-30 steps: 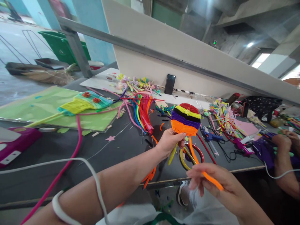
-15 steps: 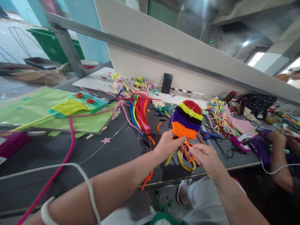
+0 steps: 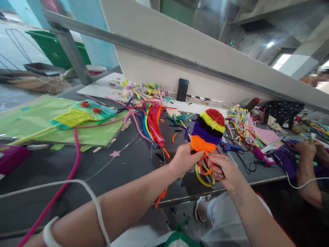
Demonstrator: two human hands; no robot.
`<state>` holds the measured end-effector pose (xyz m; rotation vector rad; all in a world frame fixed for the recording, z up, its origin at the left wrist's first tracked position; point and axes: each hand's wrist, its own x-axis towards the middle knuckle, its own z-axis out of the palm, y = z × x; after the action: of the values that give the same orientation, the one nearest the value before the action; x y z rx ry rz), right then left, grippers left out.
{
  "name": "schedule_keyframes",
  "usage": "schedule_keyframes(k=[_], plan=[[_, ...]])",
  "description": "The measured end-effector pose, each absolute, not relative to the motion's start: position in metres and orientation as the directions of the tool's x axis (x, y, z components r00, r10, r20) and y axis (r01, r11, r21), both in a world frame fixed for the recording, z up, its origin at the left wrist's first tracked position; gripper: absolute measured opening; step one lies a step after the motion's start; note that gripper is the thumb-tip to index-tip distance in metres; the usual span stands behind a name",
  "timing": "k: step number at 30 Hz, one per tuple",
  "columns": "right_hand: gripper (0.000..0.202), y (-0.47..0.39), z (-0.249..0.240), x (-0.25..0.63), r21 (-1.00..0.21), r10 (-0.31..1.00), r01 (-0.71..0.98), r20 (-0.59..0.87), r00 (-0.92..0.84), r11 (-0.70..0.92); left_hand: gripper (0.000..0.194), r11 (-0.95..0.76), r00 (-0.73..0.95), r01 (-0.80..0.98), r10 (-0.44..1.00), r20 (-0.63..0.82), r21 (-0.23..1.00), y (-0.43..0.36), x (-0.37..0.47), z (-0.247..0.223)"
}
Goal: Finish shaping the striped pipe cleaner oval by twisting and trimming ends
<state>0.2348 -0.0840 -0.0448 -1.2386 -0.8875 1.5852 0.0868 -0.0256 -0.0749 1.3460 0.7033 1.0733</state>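
A round striped pipe-cleaner piece [image 3: 207, 131], red, yellow, black, purple and orange, is held upright over the table's front part. My left hand [image 3: 186, 157] is closed on its orange lower edge, thumb in front. My right hand [image 3: 226, 168] pinches an orange pipe cleaner [image 3: 206, 169] that loops below the piece. A yellow loop [image 3: 199, 177] hangs just behind and under the orange one. What my right hand's curled lower fingers hold, if anything, is hidden.
Red and rainbow pipe cleaners [image 3: 155, 125] lie left of centre. Further left, a yellow and teal piece [image 3: 83, 113] rests on a green sheet [image 3: 33, 123]. A phone [image 3: 182, 90] stands at the back. Glue guns [image 3: 230, 146] lie right, near another person's hands [image 3: 308, 149].
The striped piece has tilted slightly to the right. My right hand has shifted a little right and turned, and the orange loop has become rounder.
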Motion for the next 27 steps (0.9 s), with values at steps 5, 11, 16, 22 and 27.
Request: schedule_keyframes(k=[5, 11, 16, 22, 27], plan=[[0.023, -0.078, -0.048, 0.236, -0.869, 0.922, -0.308, -0.372, -0.108, -0.387, 0.017, -0.161, 0.422, -0.185, 0.878, 0.226, 0.970, -0.026, 0.087, -0.079], [0.025, -0.073, -0.065, 0.231, -0.725, 0.895, -0.544, -0.427, -0.128, -0.423, 0.014, -0.194, 0.419, -0.109, 0.881, 0.222, 0.975, -0.028, 0.087, -0.079], [0.018, -0.077, -0.070, 0.219, -0.911, 0.984, -0.406, -0.133, 0.118, -0.074, 0.020, 0.028, 0.528, -0.261, 0.841, 0.118, 0.965, -0.029, 0.087, -0.075], [0.011, -0.080, -0.061, 0.209, -0.902, 0.998, -0.429, 0.037, 0.046, 0.054, 0.021, 0.333, 0.685, -0.424, 0.726, 0.058, 0.842, -0.028, 0.085, -0.078], [0.010, -0.080, -0.060, 0.212, -0.918, 0.997, -0.389, 0.083, 0.010, 0.080, 0.019, 0.421, 0.691, -0.455, 0.723, 0.012, 0.785, -0.027, 0.084, -0.078]])
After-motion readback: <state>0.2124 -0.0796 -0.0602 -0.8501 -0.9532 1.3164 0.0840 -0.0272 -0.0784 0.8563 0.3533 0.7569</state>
